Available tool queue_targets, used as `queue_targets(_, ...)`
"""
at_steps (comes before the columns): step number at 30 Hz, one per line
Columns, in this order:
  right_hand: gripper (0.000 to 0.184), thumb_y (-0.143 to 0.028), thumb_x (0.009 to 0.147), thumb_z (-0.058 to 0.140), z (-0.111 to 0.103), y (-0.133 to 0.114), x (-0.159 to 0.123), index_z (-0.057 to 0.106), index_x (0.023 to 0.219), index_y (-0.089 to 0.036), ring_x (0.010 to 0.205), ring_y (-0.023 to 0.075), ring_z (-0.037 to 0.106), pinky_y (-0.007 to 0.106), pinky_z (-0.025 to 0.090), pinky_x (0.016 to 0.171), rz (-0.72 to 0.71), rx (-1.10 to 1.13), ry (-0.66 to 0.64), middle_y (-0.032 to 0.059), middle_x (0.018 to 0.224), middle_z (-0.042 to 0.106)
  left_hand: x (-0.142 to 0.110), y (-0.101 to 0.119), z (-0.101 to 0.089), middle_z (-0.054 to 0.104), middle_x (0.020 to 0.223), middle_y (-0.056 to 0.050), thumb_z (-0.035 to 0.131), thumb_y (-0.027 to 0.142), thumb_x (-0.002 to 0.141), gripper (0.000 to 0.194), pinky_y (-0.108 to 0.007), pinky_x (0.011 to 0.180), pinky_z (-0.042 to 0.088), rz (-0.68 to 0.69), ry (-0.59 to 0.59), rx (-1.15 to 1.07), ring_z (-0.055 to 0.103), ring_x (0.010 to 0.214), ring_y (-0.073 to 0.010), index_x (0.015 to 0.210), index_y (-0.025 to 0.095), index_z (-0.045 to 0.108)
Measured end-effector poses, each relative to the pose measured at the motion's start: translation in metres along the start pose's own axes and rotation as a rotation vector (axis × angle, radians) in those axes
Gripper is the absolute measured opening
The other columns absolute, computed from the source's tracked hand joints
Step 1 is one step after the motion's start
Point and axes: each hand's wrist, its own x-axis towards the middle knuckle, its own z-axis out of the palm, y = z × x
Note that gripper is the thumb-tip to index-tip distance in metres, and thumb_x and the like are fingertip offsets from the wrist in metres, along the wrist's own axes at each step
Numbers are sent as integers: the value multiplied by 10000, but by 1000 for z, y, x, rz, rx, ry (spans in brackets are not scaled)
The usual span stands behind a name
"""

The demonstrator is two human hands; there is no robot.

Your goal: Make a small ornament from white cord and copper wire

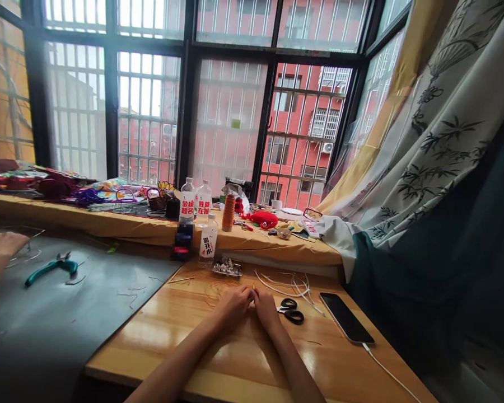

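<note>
Over the wooden table (163,330), my left hand (234,303) and my right hand (266,308) meet, fingers pinched together. Between the fingertips shows a tiny bit of blue-green and an orange tip; what they hold is too small to name. Loose thin orange thread (215,291) lies just beyond my left hand. Scissors with black handles (293,312) rest beside my right hand, blades partly hidden by it. White cords (292,290) curl on the wood behind them.
A phone (346,317) charges at right. Behind stand a small tray of metallic bits (227,267), a water bottle (208,242) and a thread spool (228,212). Left, on a grey mat (88,302), lie pliers (52,270); another person's hand (4,246) reaches in.
</note>
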Motion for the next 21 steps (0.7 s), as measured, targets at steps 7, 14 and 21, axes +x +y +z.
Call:
queue_targets(7,354,-423,736,346,-5,-2,2,490,530,-173,521,150,498,233,334,506,117,338,148,33,518,545,7,-5,5,599,785,-39,410,194,777,212,-229,691,388,-87,134,-288,543,748,-149,783,171,620)
queue_targets(14,494,-646,643,359,-4,3,9,484,530,-182,462,137,460,229,322,457,160,470,162,0,447,476,16,-11,12,573,676,-21,441,215,721,202,-234,643,382,-211,196,-408,517,671,-138,731,157,634)
queue_targets(21,493,-581,746,279,-4,2,6,495,559,-179,519,158,493,248,338,503,61,308,192,43,521,541,21,-19,11,611,652,-23,484,211,620,223,-211,498,379,-393,120,-880,489,542,-107,767,112,619)
